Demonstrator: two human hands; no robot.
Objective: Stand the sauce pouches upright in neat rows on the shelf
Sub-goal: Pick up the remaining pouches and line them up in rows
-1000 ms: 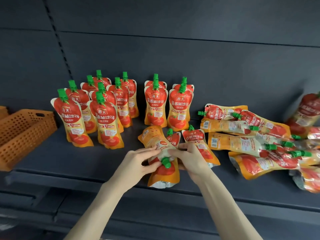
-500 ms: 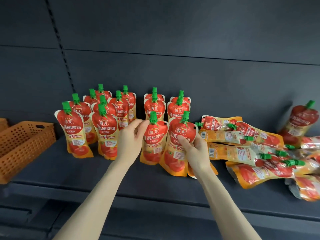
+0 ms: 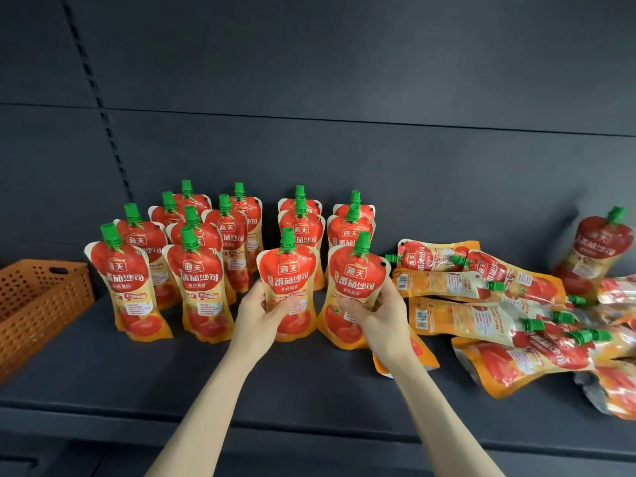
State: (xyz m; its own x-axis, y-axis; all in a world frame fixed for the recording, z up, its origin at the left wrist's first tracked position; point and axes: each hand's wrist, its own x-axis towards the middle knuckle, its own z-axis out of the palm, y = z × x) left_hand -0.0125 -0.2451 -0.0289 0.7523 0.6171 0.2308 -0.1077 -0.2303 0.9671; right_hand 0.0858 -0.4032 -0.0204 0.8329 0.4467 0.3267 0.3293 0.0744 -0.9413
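Left hand (image 3: 263,313): wrapped around the waist of one upright pouch (image 3: 288,284), at the front of the third row.
Right hand (image 3: 380,313): gripping a second pouch (image 3: 354,287) just beside it, upright, at the front of the fourth row.
Shelf (image 3: 309,390): dark and flat; both pouch bases sit at or near it.
Doing it well: press each base flat, labels forward, level with the standing rows (image 3: 192,242) to the left.
Pile (image 3: 499,304): many pouches lying flat on the right, waiting.
Basket (image 3: 38,297): orange, far left.

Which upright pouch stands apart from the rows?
The lone pouch at far right, leaning against the back wall behind the heap of lying pouches.
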